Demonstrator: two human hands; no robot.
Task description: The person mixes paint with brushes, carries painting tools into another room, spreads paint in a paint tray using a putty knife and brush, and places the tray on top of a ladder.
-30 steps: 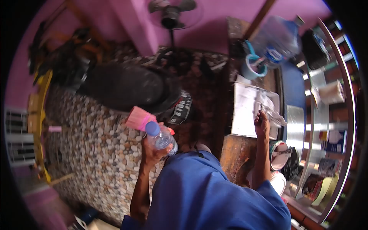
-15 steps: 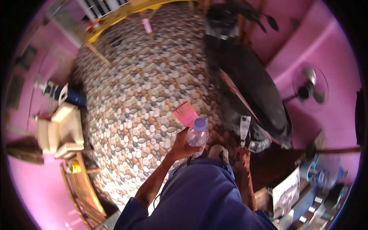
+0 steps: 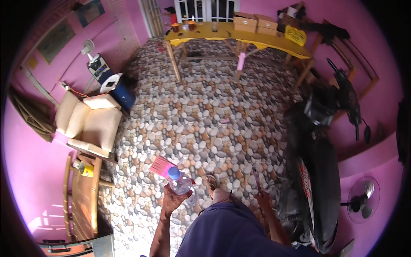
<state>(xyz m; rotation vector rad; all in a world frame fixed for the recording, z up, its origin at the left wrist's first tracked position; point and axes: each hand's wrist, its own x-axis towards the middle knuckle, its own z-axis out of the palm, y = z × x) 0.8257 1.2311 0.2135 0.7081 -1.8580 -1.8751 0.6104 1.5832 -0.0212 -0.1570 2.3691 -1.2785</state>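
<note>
My left hand is wrapped round a clear plastic bottle with a blue cap, held upright in front of my legs. A pink brush with bristles sticks out beyond the bottle; its lower end is hidden, so I cannot tell whether the same hand grips it. At my right side, my right hand is closed on a thin flat tool seen nearly edge-on. Its exact kind is unclear.
A black motorbike stands close on the right, near a wall fan. Ahead is a yellow-topped table with cardboard boxes. On the left are a beige armchair and a wooden bench. A person is at the far doorway.
The view has lifted and turned, bringing the table and far doorway into sight. Bottle and pink brush have shifted left and down in view. The tool in my right hand now shows edge-on.
</note>
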